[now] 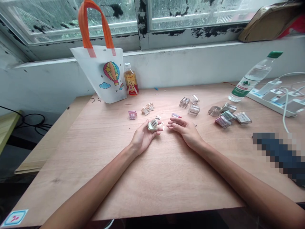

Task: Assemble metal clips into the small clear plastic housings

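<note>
Nearby, pink piece [132,115], tote [95,76], amber bottle [131,84]; water bottle [250,79] beside power strip [270,103]

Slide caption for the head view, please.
Left hand holds a small pale-green piece, right hand nearby, over a wooden table.

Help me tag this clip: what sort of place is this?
Probably an indoor workspace: a pale brown wooden tabletop, a long white plastic power strip and a white, black-patched window frame.
</note>
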Action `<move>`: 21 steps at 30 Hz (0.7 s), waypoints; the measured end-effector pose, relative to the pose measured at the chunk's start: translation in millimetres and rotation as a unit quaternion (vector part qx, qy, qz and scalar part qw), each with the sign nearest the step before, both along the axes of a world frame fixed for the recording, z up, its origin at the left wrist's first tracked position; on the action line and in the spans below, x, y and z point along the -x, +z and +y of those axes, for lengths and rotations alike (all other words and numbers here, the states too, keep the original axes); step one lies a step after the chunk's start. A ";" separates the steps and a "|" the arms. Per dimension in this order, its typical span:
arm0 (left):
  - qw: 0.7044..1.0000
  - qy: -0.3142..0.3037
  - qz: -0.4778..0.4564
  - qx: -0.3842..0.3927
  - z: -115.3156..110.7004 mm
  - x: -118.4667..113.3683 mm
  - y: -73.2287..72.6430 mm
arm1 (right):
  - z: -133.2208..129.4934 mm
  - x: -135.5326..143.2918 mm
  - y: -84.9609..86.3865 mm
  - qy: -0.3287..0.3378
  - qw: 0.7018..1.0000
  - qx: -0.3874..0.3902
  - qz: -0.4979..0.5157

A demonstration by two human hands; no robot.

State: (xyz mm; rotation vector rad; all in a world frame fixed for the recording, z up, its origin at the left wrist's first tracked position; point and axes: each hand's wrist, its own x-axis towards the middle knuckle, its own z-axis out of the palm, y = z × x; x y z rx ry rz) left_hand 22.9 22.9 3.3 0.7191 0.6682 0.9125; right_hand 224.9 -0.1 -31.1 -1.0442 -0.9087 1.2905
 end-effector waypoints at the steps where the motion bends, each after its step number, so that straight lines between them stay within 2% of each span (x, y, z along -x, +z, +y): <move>1: 1.000 -0.002 -0.001 -0.001 0.1 0.1 0.0 | -1.2 0.6 1.0 0.006 1.000 -0.001 0.005; 8: 0.999 -0.023 0.002 -0.048 -4.4 -1.1 -0.3 | -5.1 4.3 12.5 -0.005 1.000 0.016 0.004; 14: 0.999 -0.034 -0.001 -0.038 -4.2 -1.1 -0.8 | -5.5 4.9 17.2 0.016 0.995 0.009 -0.095; 21: 0.998 -0.042 0.016 -0.053 -4.9 -0.9 -1.3 | -8.3 5.7 18.5 0.026 0.992 -0.003 -0.124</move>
